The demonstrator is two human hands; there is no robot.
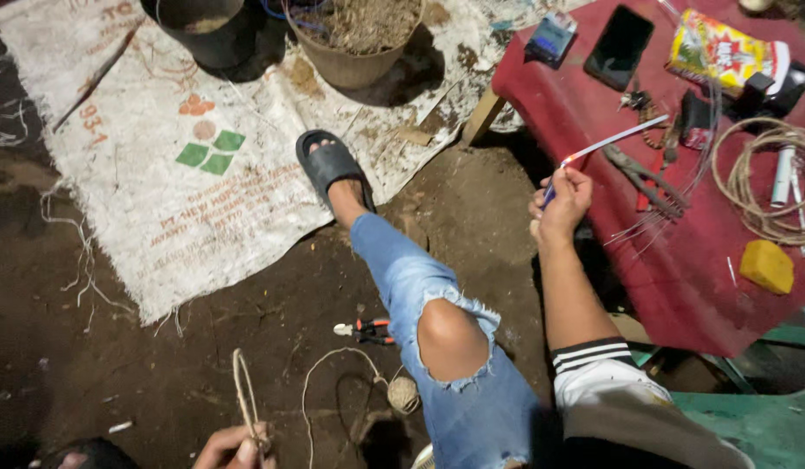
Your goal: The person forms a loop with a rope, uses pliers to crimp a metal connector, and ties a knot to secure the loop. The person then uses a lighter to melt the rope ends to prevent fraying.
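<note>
White strip (pixel 607 143) juts up-right from the closed right hand (pixel 560 204) gripping it.

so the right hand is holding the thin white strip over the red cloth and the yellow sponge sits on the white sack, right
Not quite. In the head view the yellow sponge lies on the red cloth, near its right edge, not on the white sack. The right hand does hold the thin white strip over that cloth.

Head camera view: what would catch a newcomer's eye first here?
Probably the right hand, lifting a thin white strip with a red and blue end over the cluttered red cloth-covered table. Next, the bent leg in torn blue jeans at centre. At the bottom edge, the left hand grips pale twine.
</note>
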